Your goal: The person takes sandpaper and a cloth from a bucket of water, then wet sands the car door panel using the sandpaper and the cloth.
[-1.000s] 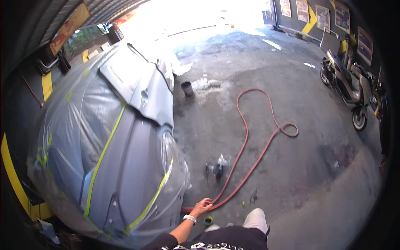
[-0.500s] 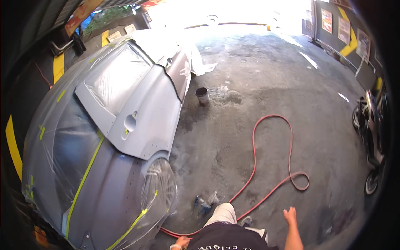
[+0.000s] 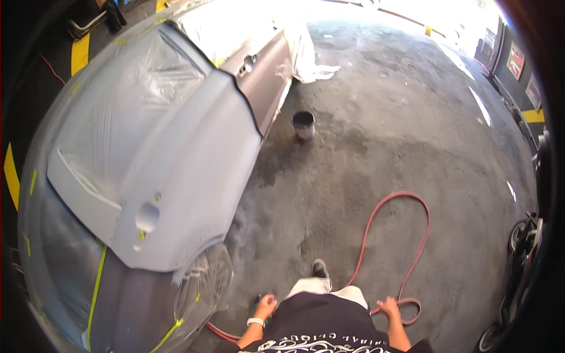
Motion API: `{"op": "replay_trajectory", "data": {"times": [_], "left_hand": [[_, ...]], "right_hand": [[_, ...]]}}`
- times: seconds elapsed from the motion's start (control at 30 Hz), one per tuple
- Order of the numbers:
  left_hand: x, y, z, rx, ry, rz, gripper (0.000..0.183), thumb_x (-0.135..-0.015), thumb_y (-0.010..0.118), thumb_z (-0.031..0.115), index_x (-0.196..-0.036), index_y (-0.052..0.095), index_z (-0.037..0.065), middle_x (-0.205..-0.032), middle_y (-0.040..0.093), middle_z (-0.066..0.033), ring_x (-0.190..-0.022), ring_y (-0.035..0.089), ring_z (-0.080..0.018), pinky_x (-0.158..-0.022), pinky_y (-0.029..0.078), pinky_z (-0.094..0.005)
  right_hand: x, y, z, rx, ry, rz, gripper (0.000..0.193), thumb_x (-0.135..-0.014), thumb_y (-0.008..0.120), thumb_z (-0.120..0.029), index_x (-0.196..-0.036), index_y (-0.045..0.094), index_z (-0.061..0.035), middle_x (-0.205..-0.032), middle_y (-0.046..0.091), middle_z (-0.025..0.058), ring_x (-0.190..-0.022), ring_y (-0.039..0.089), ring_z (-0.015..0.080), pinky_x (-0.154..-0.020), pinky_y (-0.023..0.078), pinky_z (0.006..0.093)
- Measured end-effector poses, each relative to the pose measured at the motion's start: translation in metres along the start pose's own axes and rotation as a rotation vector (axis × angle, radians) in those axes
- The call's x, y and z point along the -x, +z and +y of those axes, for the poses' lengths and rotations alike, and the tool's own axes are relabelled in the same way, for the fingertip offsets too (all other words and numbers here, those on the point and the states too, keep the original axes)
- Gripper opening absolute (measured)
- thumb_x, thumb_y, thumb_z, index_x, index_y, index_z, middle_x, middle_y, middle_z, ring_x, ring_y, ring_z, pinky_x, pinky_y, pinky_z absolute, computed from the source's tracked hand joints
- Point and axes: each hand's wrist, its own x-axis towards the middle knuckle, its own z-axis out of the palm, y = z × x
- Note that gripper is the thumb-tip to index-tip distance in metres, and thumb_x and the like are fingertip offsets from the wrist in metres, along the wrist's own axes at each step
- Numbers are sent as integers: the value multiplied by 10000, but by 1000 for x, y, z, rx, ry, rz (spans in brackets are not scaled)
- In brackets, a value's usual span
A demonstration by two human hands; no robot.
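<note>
Red hose (image 3: 412,235), hands (image 3: 389,307) loosely open, empty

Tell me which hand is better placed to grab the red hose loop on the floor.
Right, likely. The right hand hangs just beside the red hose loop, while the left hand is by the masked car.

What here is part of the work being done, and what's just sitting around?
In use: left hand, beside a small dark tool on the floor; right hand, above the red hose; masked grey car.
Lying about: dark bucket; parked scooter.
</note>
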Motion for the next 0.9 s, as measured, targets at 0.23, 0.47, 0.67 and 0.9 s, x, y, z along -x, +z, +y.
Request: {"op": "replay_trajectory", "data": {"times": [0.23,0.47,0.67,0.9], "left_hand": [[-231,-107,384,161,409,179,337,-936,702,174,-1257,648,84,-1076,729,-55,-865,694,-141,-820,566,-322],[-376,-52,454,398,76,474,270,-953,681,147,-1199,640,46,-984,712,-52,-764,671,-146,-680,551,-314],[-357,97,417,114,-159,427,249,-868,768,233,-1049,723,69,-862,712,-53,-819,664,-181,-758,544,-357],[-372,183,425,176,-456,285,333,-902,670,381,-1031,746,83,-980,761,-168,-921,724,-371,-816,557,-467]], "right_hand": [[-125,-127,-79,-150,185,131,651,-906,663,-442,-1251,612,108,-1234,639,341,-1208,603,473,-1038,482,497],[-380,-330,-242,15,-116,250,606,-941,644,-410,-1219,604,126,-1255,615,356,-1208,580,498,-1017,483,528],[-525,-556,-467,204,-451,295,660,-946,645,-389,-1381,509,88,-1400,538,318,-1302,522,462,-1100,434,498],[-636,-673,-729,475,-648,219,664,-921,672,-355,-1426,475,28,-1446,522,267,-1346,492,439,-1109,433,492]]}}
